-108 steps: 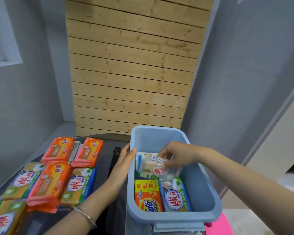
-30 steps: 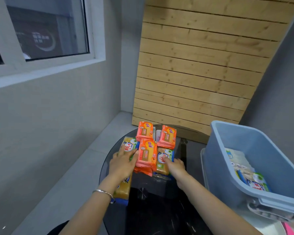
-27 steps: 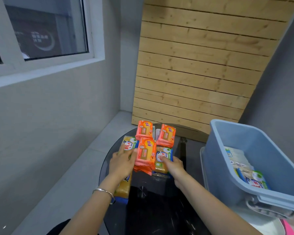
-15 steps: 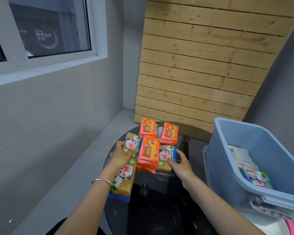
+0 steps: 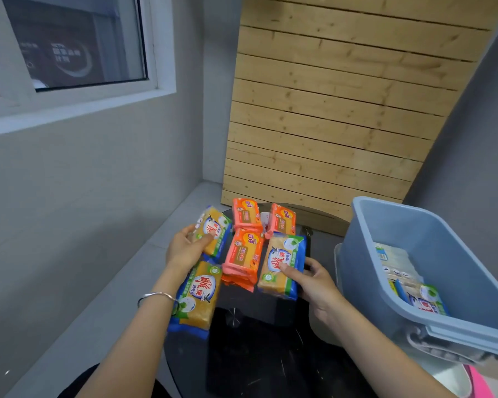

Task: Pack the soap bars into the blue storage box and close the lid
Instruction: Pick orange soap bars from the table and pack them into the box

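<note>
Soap bars [image 5: 243, 255] in orange and yellow wrappers lie clustered on a dark glass bench [image 5: 256, 357], just left of the blue storage box [image 5: 365, 271]. The box stands open, with several packed bars [image 5: 400, 271] already inside. The person's left hand [image 5: 184, 251] grips the far-left yellow pack [image 5: 214, 228], thumb across its face. The right hand [image 5: 314, 282] holds the right yellow pack [image 5: 282, 259] at its near right edge, thumb on top. A third yellow pack [image 5: 197, 297] rests beside the left wrist, which wears a silver bracelet [image 5: 156, 296]. A wooden slat panel [image 5: 328, 110] stands behind.
</note>
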Demonstrator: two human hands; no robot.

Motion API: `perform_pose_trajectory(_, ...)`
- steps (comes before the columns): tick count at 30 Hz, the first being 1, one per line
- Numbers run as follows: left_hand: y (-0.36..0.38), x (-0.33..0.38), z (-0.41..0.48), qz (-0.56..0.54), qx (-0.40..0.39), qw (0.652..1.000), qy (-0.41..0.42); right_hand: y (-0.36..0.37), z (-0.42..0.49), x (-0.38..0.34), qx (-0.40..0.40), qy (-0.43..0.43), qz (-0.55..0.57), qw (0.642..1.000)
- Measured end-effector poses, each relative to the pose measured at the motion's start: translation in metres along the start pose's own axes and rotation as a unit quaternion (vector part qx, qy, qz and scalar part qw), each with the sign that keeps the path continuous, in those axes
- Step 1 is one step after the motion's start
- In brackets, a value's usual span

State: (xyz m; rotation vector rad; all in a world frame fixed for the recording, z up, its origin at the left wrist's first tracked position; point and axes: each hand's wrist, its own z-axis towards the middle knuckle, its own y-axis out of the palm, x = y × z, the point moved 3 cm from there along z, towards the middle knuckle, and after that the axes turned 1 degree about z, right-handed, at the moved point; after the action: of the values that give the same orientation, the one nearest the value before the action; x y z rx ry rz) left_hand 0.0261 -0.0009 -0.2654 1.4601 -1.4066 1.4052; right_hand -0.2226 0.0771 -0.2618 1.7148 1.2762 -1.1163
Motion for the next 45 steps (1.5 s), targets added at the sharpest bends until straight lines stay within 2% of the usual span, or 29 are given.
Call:
perform_pose_trajectory(3, -0.007, 0.015, -0.004, -0.113, 0.025, 0.993, 0.024, -0.004, -0.017, -0.021, -0.012, -0.038, -0.009, 0.999)
perform_pose_trajectory(6, -0.005, 0.032, -0.016, -0.174, -0.006, 0.984, 0.035, -0.006, -0.038, -0.041, -0.042, -0.068, -0.015, 0.997)
perform_pose_trajectory(14, 0.054, 0.082, -0.069, -0.206, -0.216, 0.954, 0.038, -0.064, -0.084, -0.119, -0.102, -0.168, 0.068, 0.978)
perform_pose_trajectory(18, 0.09, 0.104, -0.092, -0.169, -0.262, 0.948, 0.06, -0.123, -0.085, -0.147, -0.104, -0.168, 0.084, 0.977)
perform_pose_trajectory(20, 0.107, 0.11, -0.102, -0.169, -0.262, 0.947, 0.071, -0.15, -0.081, -0.151, -0.077, -0.153, 0.081, 0.982)
perform_pose_trajectory(23, 0.125, 0.112, -0.111, -0.174, -0.264, 0.946, 0.068, -0.182, -0.072, -0.144, -0.036, -0.137, -0.011, 0.99)
perform_pose_trajectory(26, 0.136, 0.11, -0.114, -0.169, -0.257, 0.949, 0.067, -0.197, -0.062, -0.125, -0.027, -0.095, -0.131, 0.986)
perform_pose_trajectory(31, 0.147, 0.109, -0.116, -0.157, -0.273, 0.946, 0.08, -0.187, -0.04, -0.09, -0.11, -0.001, -0.235, 0.966)
perform_pose_trajectory(33, 0.15, 0.111, -0.117, -0.158, -0.271, 0.946, 0.084, -0.187, -0.032, -0.088, -0.123, 0.011, -0.267, 0.956)
perform_pose_trajectory(38, 0.159, 0.122, -0.125, -0.159, -0.269, 0.944, 0.107, -0.191, -0.019, -0.089, -0.082, -0.028, -0.434, 0.897)
perform_pose_trajectory(43, 0.178, 0.135, -0.131, -0.126, -0.313, 0.933, 0.121, -0.191, -0.024, -0.092, -0.115, -0.022, -0.412, 0.904)
perform_pose_trajectory(45, 0.19, 0.144, -0.131, -0.122, -0.341, 0.925, 0.117, -0.202, -0.026, -0.106, -0.072, -0.107, -0.389, 0.912)
